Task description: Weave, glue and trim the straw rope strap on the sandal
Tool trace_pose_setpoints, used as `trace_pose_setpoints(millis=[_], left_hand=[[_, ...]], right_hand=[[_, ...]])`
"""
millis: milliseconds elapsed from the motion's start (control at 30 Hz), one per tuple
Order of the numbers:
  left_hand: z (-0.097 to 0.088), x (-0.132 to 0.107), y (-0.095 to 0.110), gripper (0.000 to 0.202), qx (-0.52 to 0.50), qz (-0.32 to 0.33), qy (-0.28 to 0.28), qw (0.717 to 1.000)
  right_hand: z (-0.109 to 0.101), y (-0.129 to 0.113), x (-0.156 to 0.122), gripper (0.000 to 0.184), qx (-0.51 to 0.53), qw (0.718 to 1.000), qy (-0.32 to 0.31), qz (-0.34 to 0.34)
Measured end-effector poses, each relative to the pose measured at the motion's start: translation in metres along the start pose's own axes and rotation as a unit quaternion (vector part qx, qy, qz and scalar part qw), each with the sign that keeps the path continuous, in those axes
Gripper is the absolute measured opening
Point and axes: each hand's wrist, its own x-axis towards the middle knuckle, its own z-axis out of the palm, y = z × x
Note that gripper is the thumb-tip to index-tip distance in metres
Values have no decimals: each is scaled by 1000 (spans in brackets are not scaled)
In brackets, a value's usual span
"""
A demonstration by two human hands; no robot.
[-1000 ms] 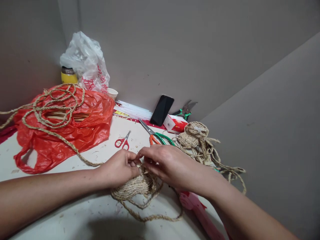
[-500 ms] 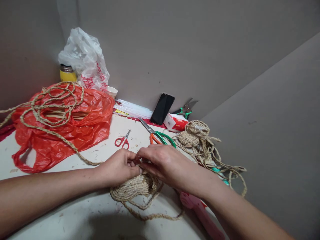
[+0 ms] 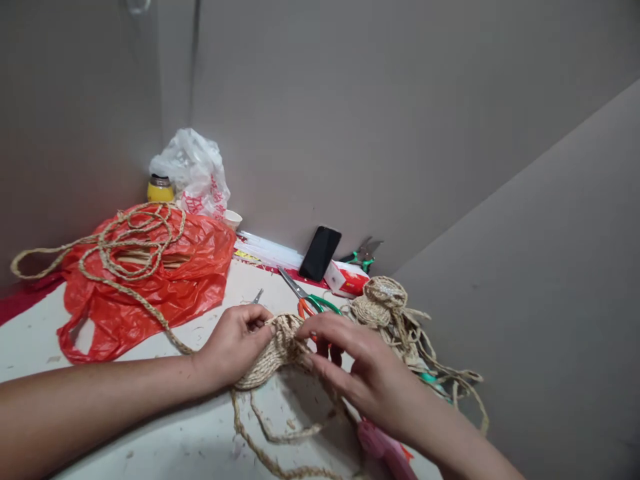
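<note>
At seven o'clock in my view, over the bench (image 3: 170, 440), my left hand (image 3: 235, 343) pinches the upper edge of the braided straw piece (image 3: 270, 362), my half-curled right hand (image 3: 365, 370) meets its right side, grip unclear, and I judge it light, springy, best held by its coiled rim.

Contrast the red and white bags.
The red bag lies spread low; the white bag stands bunched behind it. Braided cord lies on the red bag, not the white bag. The white bag is printed in red; the red bag looks plain. Both look like crinkled plastic.
</note>
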Motion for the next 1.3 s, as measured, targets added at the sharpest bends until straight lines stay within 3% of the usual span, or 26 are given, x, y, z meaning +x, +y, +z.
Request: trace_pose_setpoints(millis=[133,400,533,667,767,833,933,1000,1167,1300], left_hand=[[-2,-4,9,19,-28,16,32,999],[-3,-8,17,24,-124,-13,74,989],[-8,-7,18,26,-177,-20,82,981],[-11,-4,19,32,-202,-16,88,975],[-10,-4,17,35,-223,-21,89,970],[-10,-4,16,36,-235,-25,89,968],[-11,-5,15,35,-246,-25,94,965],[-12,-5,15,34,-250,-23,97,963],[-15,-4,11,32,-256,-15,103,961],[-16,-4,6,32,-254,-23,94,962]], right_hand=[[18,-3,-11,19,1,997,76,-6],[48,-12,-24,29,-41,979,191,-55],[59,-14,-33,28,17,960,277,-32],[60,-5,-39,19,137,901,398,100],[54,5,-39,30,250,835,446,204],[50,9,-40,37,290,807,453,243],[44,11,-45,38,286,787,484,252],[41,13,-50,36,266,781,508,248],[29,24,-69,28,136,798,535,243],[17,38,-81,33,124,807,525,240]])
